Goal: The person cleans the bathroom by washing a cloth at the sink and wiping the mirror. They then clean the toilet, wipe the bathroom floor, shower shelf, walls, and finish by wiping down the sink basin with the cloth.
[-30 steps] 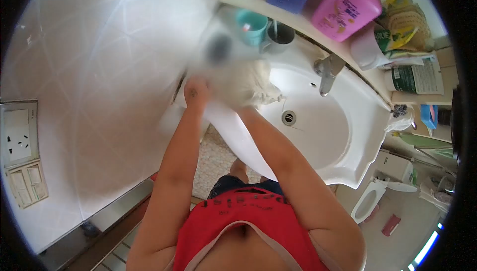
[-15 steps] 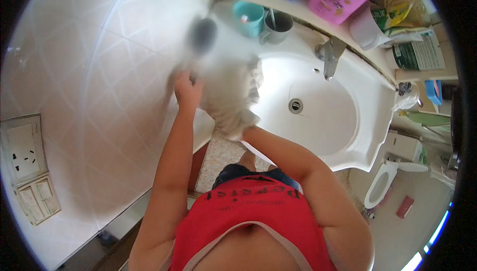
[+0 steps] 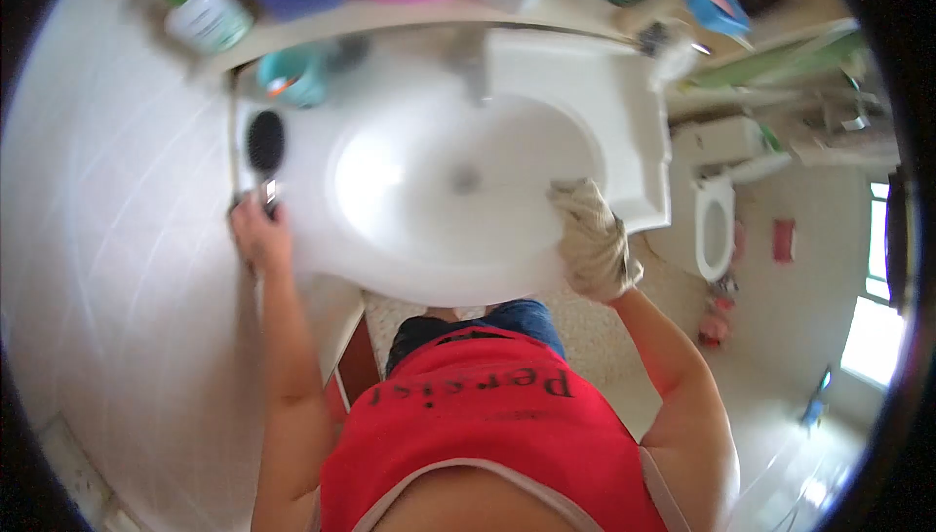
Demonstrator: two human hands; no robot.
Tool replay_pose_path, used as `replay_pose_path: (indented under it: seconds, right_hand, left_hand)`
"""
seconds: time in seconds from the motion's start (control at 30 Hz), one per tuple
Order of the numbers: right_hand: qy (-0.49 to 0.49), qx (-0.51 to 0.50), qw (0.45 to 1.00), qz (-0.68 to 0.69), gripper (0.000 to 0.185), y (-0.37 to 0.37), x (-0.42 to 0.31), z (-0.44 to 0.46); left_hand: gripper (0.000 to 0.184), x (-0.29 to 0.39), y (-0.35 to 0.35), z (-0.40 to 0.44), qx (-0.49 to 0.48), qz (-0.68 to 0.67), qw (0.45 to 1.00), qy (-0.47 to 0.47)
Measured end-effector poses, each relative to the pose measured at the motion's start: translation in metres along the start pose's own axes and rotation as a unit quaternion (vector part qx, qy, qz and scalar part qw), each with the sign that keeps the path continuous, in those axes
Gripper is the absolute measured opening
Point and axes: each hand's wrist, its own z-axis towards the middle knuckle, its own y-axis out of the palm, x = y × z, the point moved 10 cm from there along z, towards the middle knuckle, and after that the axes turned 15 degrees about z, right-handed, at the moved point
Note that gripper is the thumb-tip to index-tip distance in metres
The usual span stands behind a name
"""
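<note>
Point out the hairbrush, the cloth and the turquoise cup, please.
Hairbrush (image 3: 265, 142): head view, on its bristles.
Cloth (image 3: 593, 244): head view, on its bunched middle.
Turquoise cup (image 3: 311, 83): head view, on its side.

Item: one person. The torso is wearing a bright red sleeveless top (image 3: 468, 405). Pale trim (image 3: 487, 464) is edging its scooped neckline and armholes. Bold black lettering (image 3: 475, 391) is running across the front, reading "Persist" upside down in the view; a smaller, darker print (image 3: 478, 335) is showing near the hem, too blurred to read. Below, blue denim shorts (image 3: 526, 322) are peeking out.
</note>
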Motion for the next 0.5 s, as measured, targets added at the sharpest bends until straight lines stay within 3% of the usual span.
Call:
replay_pose_path:
  seconds: [0.27,0.4,0.5]
  right_hand:
    - [0.115,0.153,0.977,-0.093,0.036,-0.088,0.108,0.088]
    - [0.154,0.217,0.961,-0.072,0.037,-0.118,0.141,0.158]
    - [0.152,0.235,0.959,-0.033,0.037,-0.112,0.135,0.178]
  left_hand:
    - [0.058,0.015,-0.018,-0.024,-0.011,0.018,0.999,0.032]
    - [0.055,0.020,-0.032,-0.037,-0.041,-0.014,0.999,0.008]
    - [0.054,0.032,-0.047,-0.053,0.010,-0.014,0.999,0.031]
